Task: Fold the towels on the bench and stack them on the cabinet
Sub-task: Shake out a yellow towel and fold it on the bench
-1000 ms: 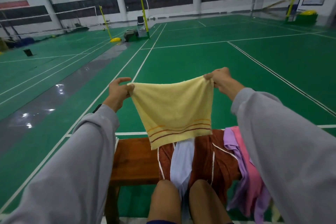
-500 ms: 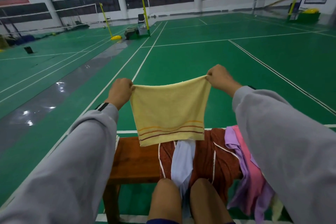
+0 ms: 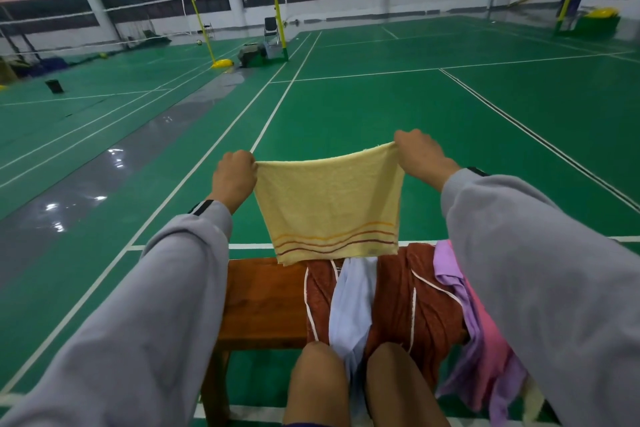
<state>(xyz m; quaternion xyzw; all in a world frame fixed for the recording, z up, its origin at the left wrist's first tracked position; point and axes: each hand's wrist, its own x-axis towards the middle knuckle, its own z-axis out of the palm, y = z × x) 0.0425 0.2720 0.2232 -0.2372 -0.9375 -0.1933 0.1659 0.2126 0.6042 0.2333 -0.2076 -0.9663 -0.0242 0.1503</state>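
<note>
I see a reddish wooden bench (image 3: pixel 263 302) standing on the green court floor (image 3: pixel 346 114), its wood showing on my left. A rust-brown towel (image 3: pixel 398 298) with white piping lies crumpled across the seat, and a pale white cloth (image 3: pixel 353 302) is draped over its middle, hanging off the near edge. Just to the right, a lilac towel (image 3: pixel 446 263) and a pink towel (image 3: pixel 485 329) spill over the near edge.

We record the yellow towel (image 3: pixel 329 204) as looped terry cloth, matt and nubby, with woven stripes. The bench (image 3: pixel 263 302) is reddish wood, smooth with a dull sheen. The rust-brown towel (image 3: pixel 394 298) reads as matt, coarse-piled cloth. The white cloth (image 3: pixel 353 308) over it looks smoother and thinner. The grey sleeves (image 3: pixel 149 322) are smooth matt fabric. The grey floor strip (image 3: pixel 86 191) is glossy, mirroring lights.
</note>
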